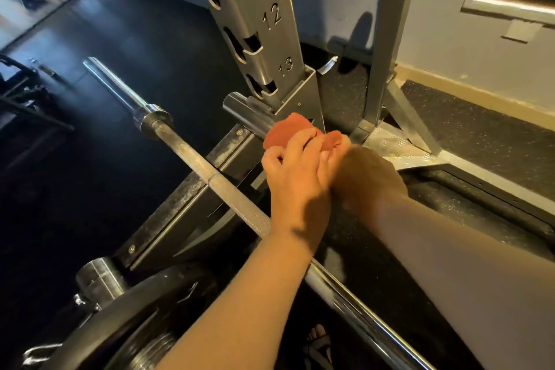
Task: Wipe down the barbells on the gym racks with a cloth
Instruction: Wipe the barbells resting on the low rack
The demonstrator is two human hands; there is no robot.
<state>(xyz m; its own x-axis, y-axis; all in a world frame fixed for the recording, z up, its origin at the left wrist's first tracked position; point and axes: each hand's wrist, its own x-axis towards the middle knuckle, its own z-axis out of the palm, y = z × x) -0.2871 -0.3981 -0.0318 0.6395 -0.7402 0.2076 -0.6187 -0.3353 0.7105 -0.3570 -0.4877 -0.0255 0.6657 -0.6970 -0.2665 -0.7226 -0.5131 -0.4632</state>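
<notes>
Cloth [285,129] sat bunched in both grips, left hand [295,180] and right hand [368,180]; barbell [192,157] ran diagonally under the left wrist.

Barbell [192,156] lies before rack upright [264,33].

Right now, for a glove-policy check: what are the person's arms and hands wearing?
The left hand and right hand are bare: no gloves, rings or wraps visible. The left forearm and right forearm are bare to the frame edge, with no sleeves, watch or bands. The right one is blurred and shaded, so small items there could be missed.
</notes>
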